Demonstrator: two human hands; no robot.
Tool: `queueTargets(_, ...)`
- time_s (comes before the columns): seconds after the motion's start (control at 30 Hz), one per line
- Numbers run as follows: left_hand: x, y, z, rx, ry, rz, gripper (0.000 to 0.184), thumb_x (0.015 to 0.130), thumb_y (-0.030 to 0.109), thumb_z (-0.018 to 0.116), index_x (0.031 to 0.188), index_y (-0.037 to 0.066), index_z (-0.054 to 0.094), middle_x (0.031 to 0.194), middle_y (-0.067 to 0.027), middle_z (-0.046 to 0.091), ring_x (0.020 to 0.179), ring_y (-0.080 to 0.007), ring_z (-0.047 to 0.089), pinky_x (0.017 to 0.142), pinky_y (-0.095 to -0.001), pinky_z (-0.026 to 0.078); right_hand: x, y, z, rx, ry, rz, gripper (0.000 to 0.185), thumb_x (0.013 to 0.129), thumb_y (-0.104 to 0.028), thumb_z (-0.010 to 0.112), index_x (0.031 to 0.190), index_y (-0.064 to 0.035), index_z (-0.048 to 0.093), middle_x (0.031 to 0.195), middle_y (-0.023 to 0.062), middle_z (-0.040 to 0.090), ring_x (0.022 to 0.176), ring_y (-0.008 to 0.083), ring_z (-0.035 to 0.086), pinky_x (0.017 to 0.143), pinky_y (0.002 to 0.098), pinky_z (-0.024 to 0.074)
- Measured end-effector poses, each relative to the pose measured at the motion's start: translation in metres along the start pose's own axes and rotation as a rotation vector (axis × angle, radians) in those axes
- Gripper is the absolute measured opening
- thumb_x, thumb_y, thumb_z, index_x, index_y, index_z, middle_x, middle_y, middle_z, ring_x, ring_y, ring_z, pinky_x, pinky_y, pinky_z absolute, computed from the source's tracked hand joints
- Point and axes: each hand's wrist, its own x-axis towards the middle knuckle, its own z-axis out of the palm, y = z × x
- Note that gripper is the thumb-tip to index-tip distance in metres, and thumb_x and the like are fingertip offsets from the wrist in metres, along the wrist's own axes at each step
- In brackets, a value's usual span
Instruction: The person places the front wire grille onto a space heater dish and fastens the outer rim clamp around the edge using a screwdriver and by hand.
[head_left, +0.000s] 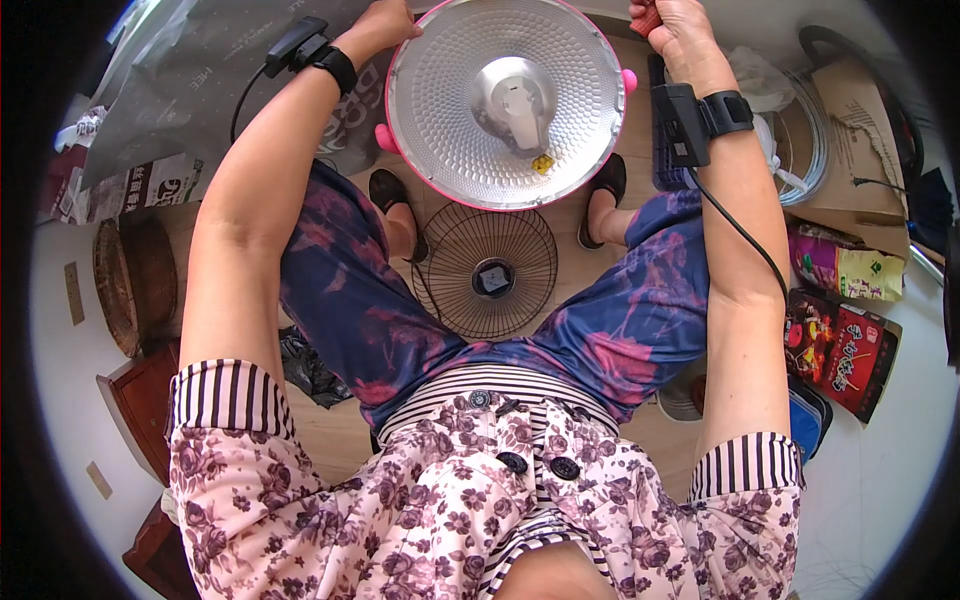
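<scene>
The silver dish (pixel 440 120) is pinched at its pink rim by the left grip (pixel 383 25), the fingers being bent at the upper-left edge; it is apparently steadied this way so that its hollow side is turned up. A small red thing (pixel 648 20) is clasped in the right grip (pixel 684 35), near the dish's opposite edge; what it is cannot be told, as it is partly hidden. The dish is held in front of the body, seemingly so that it is reached easily by both arms. In its bowl, a central fitting (pixel 517 105) is ringed by dimpled metal, with a yellow patch (pixel 542 164) just beside it. Nearer the body, a round wire guard (pixel 493 279) is placed between the spread legs (pixel 350 290), where room for it is left. Farther out, a grey bag (pixel 240 110) is seen at left; cardboard (pixel 850 140) and a red packet (pixel 850 350) are set aside at right.
</scene>
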Motion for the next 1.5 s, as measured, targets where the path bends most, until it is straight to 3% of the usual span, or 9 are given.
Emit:
queueTargets(0.37,0.006,-0.010,0.006,0.009,0.038,0.064,0.029,0.081,0.025,0.071,0.096,0.001,0.070,0.070,-0.0107,0.066,0.058,-0.0211,0.062,0.054,-0.0353,0.050,0.008,0.007,0.000,0.006,-0.020,-0.028,0.012,0.082,-0.015,0.070,0.082,-0.0030,0.070,0.057,0.0013,0.058,0.041,0.0104,0.048,0.033,0.0236,0.0346)
queueTargets(1.07,-0.002,0.001,-0.001,-0.017,0.001,-0.026,0.030,0.082,0.027,0.071,0.097,0.002,0.070,0.076,-0.0113,0.068,0.059,-0.0229,0.064,0.052,-0.0363,0.051,0.003,0.009,0.005,-0.006,-0.027,-0.006,0.013,0.083,-0.014,0.069,0.084,-0.0018,0.070,0.058,0.0016,0.057,0.042,0.0101,0.048,0.033,0.0232,0.0333)
queueTargets(1.3,0.007,-0.010,0.005,0.078,0.048,0.077,0.030,0.078,0.027,0.072,0.095,0.002,0.071,0.079,-0.0145,0.070,0.070,-0.0250,0.067,0.067,-0.0376,0.053,-0.001,0.008,0.005,0.005,-0.027,-0.012,0.012,0.083,-0.013,0.069,0.084,-0.0013,0.070,0.058,0.0015,0.057,0.042,0.0097,0.048,0.033,0.0230,0.0327)
queueTargets(1.4,-0.020,0.025,-0.015,0.128,0.054,0.069,0.033,0.074,0.027,0.073,0.095,0.002,0.071,0.084,-0.0175,0.070,0.078,-0.0290,0.068,0.072,-0.0384,0.052,-0.001,0.007,0.009,-0.048,-0.018,0.026,0.029,0.085,-0.028,0.069,0.077,0.0003,0.067,0.056,0.0025,0.055,0.040,0.0110,0.045,0.032,0.0256,0.0307)
queueTargets(1.43,-0.018,0.024,-0.014,0.114,0.047,0.064,0.034,0.073,0.026,0.073,0.096,0.002,0.070,0.085,-0.0181,0.070,0.079,-0.0293,0.068,0.073,-0.0385,0.052,0.001,0.016,0.009,0.010,-0.101,-0.061,0.007,0.082,-0.009,0.071,0.084,-0.0025,0.069,0.068,0.0028,0.065,0.049,0.0069,0.049,0.039,0.0201,0.0378)
queueTargets(1.5,-0.013,0.024,-0.007,0.063,0.044,0.071,0.035,0.070,0.023,0.072,0.098,0.002,0.070,0.089,-0.0190,0.069,0.082,-0.0299,0.068,0.075,-0.0387,0.052,0.004,0.015,0.007,0.024,-0.103,-0.007,0.014,0.084,-0.013,0.071,0.092,-0.0020,0.067,0.075,0.0032,0.066,0.051,0.0062,0.048,0.040,0.0199,0.0382)
